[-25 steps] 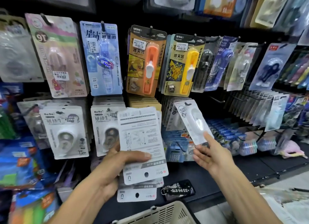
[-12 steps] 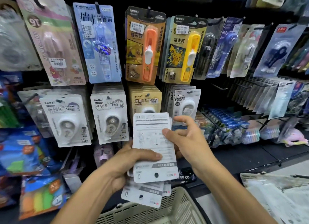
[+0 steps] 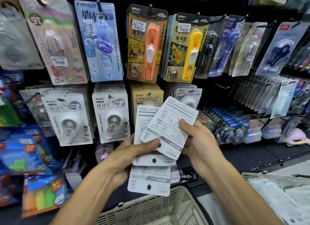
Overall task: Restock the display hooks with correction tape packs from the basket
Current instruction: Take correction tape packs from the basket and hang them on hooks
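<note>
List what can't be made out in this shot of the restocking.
- Head view: fronts of the held packs; only printed backs face the camera.
- How many packs the left hand holds: they overlap, and the right hand covers part.
- Basket contents: cut off by the bottom edge.
- Hook under the white pack: hidden by the fanned stack.
- Price labels: too small.

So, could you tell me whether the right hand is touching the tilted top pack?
Touching. The head view shows the right hand gripping the tilted top pack, thumb pressed on its printed back, while the left hand holds the stack.
</note>
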